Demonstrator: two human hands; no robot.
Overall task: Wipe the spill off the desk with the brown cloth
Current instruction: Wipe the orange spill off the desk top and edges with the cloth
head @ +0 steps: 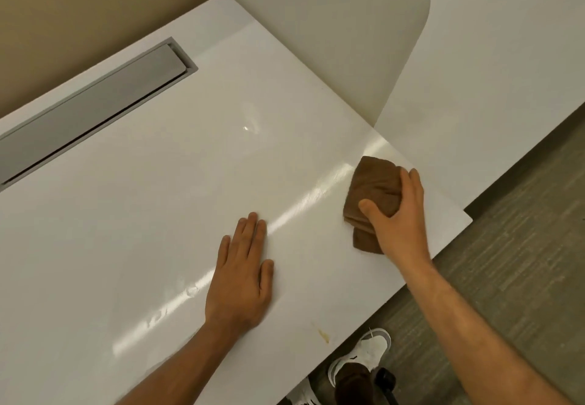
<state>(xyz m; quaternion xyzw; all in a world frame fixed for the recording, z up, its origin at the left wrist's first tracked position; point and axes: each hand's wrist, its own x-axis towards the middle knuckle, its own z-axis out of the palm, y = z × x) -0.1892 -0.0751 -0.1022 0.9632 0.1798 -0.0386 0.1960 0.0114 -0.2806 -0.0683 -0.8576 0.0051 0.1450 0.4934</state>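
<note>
My right hand (397, 214) curls over the folded brown cloth (372, 195), thumb and fingers gripping it near the desk's (142, 214) right edge. My left hand (242, 278) lies flat, fingers straight and together. A yellowish smear (323, 335) marks the near edge; my palm hides part of the cloth.

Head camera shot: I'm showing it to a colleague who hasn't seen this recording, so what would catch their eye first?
Probably the brown cloth, the one dark thing on the white desk, bunched in the right hand near the desk's right edge. Next, the left hand lying flat on the desk, at the middle of the picture. A small yellowish stain shows near the front edge, well apart from the cloth.
</note>
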